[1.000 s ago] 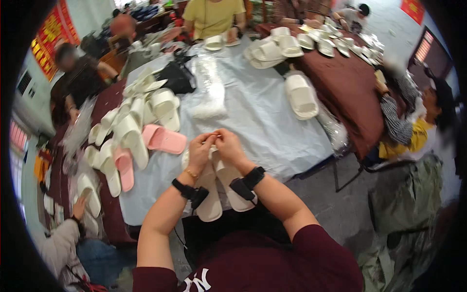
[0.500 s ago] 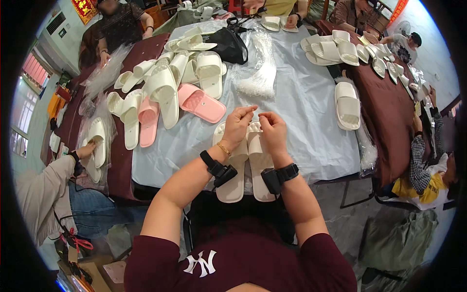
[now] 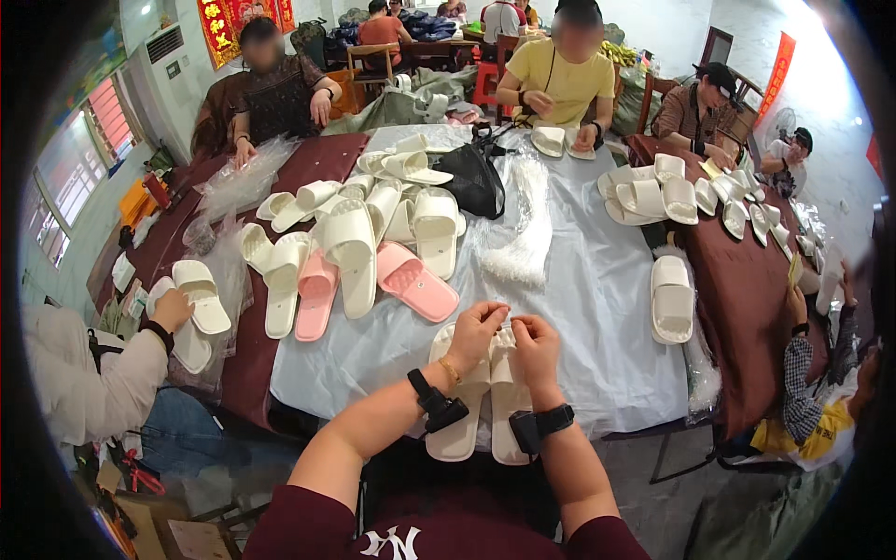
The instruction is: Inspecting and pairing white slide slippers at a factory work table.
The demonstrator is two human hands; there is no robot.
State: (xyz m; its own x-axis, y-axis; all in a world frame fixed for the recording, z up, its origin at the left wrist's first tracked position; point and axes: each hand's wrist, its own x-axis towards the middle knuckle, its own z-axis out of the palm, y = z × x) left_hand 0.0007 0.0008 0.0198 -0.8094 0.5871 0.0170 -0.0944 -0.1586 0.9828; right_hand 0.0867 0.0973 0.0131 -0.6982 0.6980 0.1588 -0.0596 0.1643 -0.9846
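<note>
A pair of cream slide slippers [image 3: 457, 437] lies side by side at the near edge of the table, toes away from me. Above their toe ends, my left hand [image 3: 478, 338] and my right hand [image 3: 536, 349] are held close together, fingertips pinched. Whatever they hold, if anything, is too thin or hidden to make out. Just beyond my hands rests a bundle of clear, thin plastic strands [image 3: 519, 233]. Left of it are a pink slipper [image 3: 416, 282], another pink slipper [image 3: 317, 294] and a heap of cream slippers [image 3: 350, 245].
A black bag [image 3: 474, 179] sits at the table's middle. Cream slippers [image 3: 672, 299] lie at the right edge, more slippers [image 3: 646, 196] behind them. At left, a co-worker's hand [image 3: 172, 310] grips slippers over clear plastic bags [image 3: 238, 177]. Other people work around the tables.
The view has tilted upward, so more of the room's far side shows. My hands stay pinched together over the slippers. The co-worker's hand at left has shifted on the slippers there.
</note>
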